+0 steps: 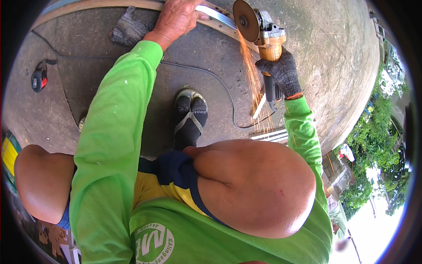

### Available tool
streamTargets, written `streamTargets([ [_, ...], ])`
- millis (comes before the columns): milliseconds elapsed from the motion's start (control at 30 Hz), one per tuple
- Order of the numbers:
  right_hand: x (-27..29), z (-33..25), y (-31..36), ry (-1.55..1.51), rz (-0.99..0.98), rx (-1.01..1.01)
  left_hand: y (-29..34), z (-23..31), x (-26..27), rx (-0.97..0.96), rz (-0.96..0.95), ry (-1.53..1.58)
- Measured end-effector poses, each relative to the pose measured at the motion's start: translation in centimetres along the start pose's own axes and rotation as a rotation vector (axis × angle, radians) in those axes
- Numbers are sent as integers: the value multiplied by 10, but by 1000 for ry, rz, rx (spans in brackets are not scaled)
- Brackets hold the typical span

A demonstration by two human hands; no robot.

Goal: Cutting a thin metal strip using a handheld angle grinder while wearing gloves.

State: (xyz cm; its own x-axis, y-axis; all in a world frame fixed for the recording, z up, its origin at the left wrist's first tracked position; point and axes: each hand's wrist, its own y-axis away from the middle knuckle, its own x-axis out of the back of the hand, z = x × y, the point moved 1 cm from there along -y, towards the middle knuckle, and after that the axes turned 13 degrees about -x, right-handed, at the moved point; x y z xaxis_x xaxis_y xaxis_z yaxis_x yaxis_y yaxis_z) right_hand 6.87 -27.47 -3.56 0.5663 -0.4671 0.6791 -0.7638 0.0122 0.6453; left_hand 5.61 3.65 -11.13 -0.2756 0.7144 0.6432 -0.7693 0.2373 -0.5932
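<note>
I have the bare left hand (176, 18) curled over a shiny silver metal strip (217, 16), its fingers folded down onto it and partly cut off by the top edge of my view. The right hand (281, 72), in a dark grey knitted glove with an orange cuff, is wrapped firmly around a yellow and grey angle grinder (270, 46). I see its round brown disc (246, 21) upright at the right end of the visible silver strip; whether it touches the metal I cannot make out. A spray of orange sparks (250, 70) streams from the disc toward the wearer. Under and alongside the strip runs a long tan wooden board (103, 5), bowed by my lens.

Just left of the left hand, I find a crumpled dark grey cloth (130, 28) on the grey concrete floor (343, 66). A thin grey cable (211, 72) loops across the floor to the grinder's lower end. Near the right forearm lie a short pale bar (259, 107) and several white slats (272, 135). Farther left rests a black and red tape measure (38, 82). Between the bright green sleeves (118, 110) I see a foot in a black sock and a thonged sandal (192, 112). Leafy green plants (380, 136) fill the far right.
</note>
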Motion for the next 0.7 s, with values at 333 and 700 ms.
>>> streamTargets([
  [333, -2, 3, 9, -7, 2, -28, -1, 0, 0, 16, -12, -2],
  [700, -6, 8, 15, -19, -2, -34, 0, 0, 1, 23, -6, 4],
])
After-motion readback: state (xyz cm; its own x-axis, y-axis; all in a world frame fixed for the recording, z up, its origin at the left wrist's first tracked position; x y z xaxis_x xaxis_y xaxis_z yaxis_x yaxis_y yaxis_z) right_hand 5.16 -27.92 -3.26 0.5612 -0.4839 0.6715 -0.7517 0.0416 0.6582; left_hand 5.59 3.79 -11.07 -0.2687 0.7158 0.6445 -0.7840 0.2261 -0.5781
